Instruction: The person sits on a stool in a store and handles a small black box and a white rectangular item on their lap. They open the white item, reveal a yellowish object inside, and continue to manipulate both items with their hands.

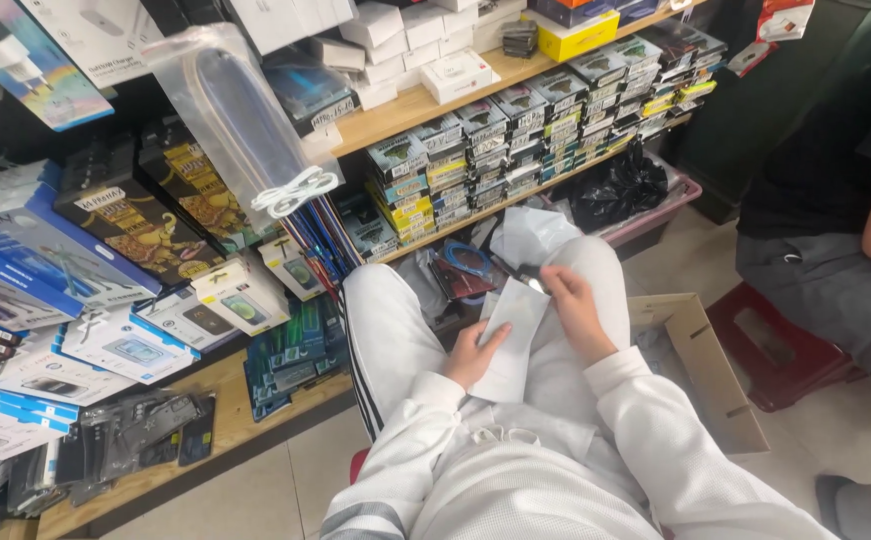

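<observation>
Seated person, white flat pouch (512, 340) held over the lap, long axis running away from the body, tilted right. Left hand (474, 355) pinches its near lower edge; right hand (571, 305) grips the far top end, nearer the opening. Wooden shelf (226, 415) of boxed accessories lies left.

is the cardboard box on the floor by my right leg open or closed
Open. The cardboard box has its flaps spread out, showing the inside; whether anything lies in it, I cannot tell.
</observation>
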